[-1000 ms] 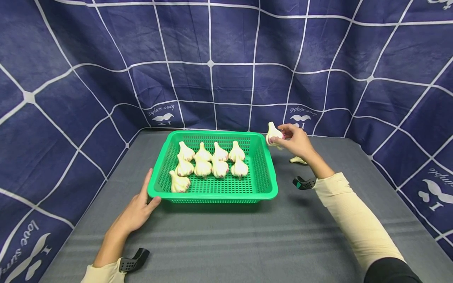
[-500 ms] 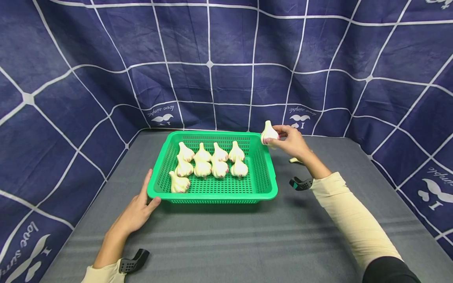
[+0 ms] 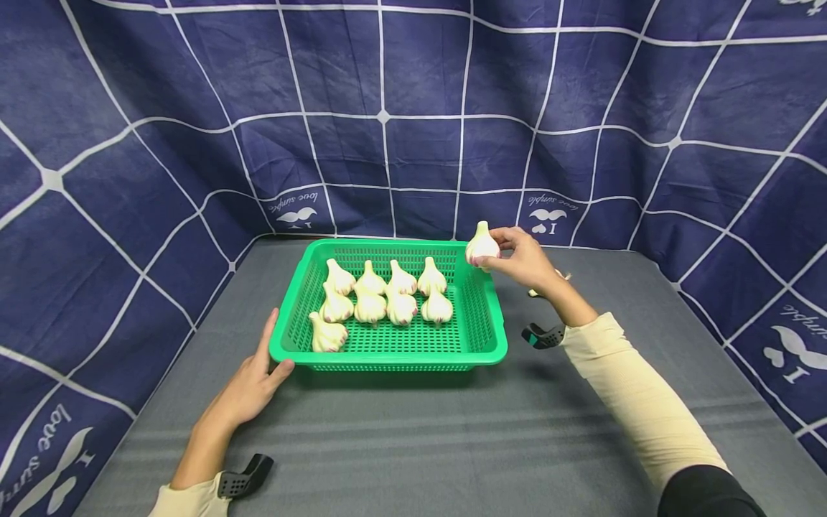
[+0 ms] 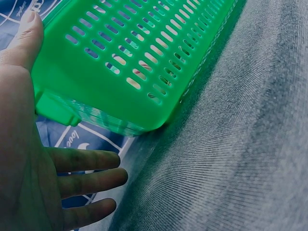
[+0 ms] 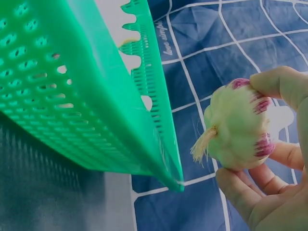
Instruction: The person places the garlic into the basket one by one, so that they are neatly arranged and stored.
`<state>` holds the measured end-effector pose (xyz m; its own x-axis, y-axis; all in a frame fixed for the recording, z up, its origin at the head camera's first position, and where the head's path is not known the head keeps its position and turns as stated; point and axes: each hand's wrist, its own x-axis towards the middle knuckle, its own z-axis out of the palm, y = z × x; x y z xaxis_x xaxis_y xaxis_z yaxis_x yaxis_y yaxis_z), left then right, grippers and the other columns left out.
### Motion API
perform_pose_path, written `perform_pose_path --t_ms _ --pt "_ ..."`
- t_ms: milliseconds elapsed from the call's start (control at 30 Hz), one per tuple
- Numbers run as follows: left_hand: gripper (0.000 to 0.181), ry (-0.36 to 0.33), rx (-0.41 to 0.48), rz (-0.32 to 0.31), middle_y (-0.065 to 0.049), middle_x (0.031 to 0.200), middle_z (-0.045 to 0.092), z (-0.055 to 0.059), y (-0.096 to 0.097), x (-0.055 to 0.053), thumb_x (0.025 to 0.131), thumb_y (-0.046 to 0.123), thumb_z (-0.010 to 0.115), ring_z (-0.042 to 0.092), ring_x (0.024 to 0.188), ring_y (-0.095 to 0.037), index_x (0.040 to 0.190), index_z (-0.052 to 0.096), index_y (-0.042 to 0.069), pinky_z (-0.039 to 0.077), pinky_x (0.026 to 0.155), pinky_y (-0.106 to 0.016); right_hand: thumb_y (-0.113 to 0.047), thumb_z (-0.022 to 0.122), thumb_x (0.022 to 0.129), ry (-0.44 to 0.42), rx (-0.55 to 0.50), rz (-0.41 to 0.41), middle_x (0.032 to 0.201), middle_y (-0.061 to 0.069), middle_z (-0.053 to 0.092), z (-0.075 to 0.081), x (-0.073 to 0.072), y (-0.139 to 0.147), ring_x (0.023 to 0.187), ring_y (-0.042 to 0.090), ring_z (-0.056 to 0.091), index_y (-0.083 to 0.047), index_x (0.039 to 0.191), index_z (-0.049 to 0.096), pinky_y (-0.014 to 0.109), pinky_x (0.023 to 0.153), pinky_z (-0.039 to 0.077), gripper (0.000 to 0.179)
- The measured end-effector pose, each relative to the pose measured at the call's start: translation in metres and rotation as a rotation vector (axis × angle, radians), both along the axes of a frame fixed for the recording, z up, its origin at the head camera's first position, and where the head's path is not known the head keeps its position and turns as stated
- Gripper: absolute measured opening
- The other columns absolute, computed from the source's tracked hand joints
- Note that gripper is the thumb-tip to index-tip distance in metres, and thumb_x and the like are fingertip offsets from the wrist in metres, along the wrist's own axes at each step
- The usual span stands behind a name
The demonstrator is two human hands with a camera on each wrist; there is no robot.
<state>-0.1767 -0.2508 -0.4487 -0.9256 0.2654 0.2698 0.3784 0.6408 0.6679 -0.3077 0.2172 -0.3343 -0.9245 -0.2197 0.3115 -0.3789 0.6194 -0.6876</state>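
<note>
A white garlic bulb (image 3: pixel 482 245) with purple streaks is pinched between the thumb and fingers of my right hand (image 3: pixel 525 257), up at the back right corner of the green plastic basket (image 3: pixel 388 358). In the right wrist view, the held garlic bulb (image 5: pixel 236 127) shows its tuft of roots towards the basket. Several other garlic bulbs (image 3: pixel 370 307) lie inside the basket, mostly in two rows, with one at the front left. My left hand (image 3: pixel 248 388) rests against the basket's front left corner, thumb at the rim; in the left wrist view its lower fingers (image 4: pixel 94 183) are straight.
Part of another pale garlic piece (image 3: pixel 533 293) shows on the grey tabletop (image 3: pixel 413 438), largely hidden behind the right forearm. A dark blue cloth (image 3: pixel 426 151) with white lines hangs behind and at both sides.
My right hand has carried the garlic bulb left, from just outside the basket's right side to over its back right corner. The left hand and the basket have stayed in place.
</note>
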Motion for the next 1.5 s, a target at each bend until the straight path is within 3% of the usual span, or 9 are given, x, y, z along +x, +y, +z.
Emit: perform_pose_path --t_ms 467,700,967,1500 --pt "0.083 0.0 0.0 0.003 -0.036 0.149 0.031 0.0 0.0 0.0 0.103 0.039 0.051 0.041 0.126 -0.058 0.16 -0.008 0.025 0.033 0.097 -0.069 -0.019 0.086 0.077 -0.074 -0.067 0.106 0.114 0.016 0.064 0.005 0.004 -0.02 0.106 0.03 0.064 0.004 0.121 0.062 0.035 0.086 0.054 0.055" --pt "0.083 -0.002 -0.004 0.005 -0.036 0.149 0.031 0.0 0.0 0.0 0.103 0.04 0.05 0.042 0.126 -0.058 0.16 -0.008 0.023 0.033 0.097 -0.07 -0.022 0.086 0.076 -0.058 -0.01 0.13 0.115 0.014 0.063 0.009 0.005 -0.031 0.097 0.03 0.066 0.002 0.12 0.064 0.037 0.08 0.055 0.055" --pt "0.083 0.007 -0.006 0.005 -0.036 0.149 0.032 -0.001 -0.001 0.0 0.103 0.04 0.051 0.043 0.125 -0.058 0.16 -0.006 0.019 0.034 0.097 -0.069 -0.026 0.087 0.076 -0.076 0.004 0.15 0.114 0.012 0.064 0.009 0.005 -0.043 0.099 0.028 0.066 0.0 0.118 0.064 0.035 0.08 0.056 0.054" --pt "0.083 0.006 -0.006 0.002 -0.037 0.149 0.031 0.0 0.0 0.0 0.103 0.04 0.051 0.042 0.125 -0.058 0.16 -0.008 0.024 0.034 0.097 -0.07 -0.026 0.088 0.075 -0.121 0.014 0.222 0.116 0.012 0.062 0.012 0.007 -0.067 0.101 0.028 0.067 0.0 0.12 0.062 0.032 0.08 0.057 0.058"
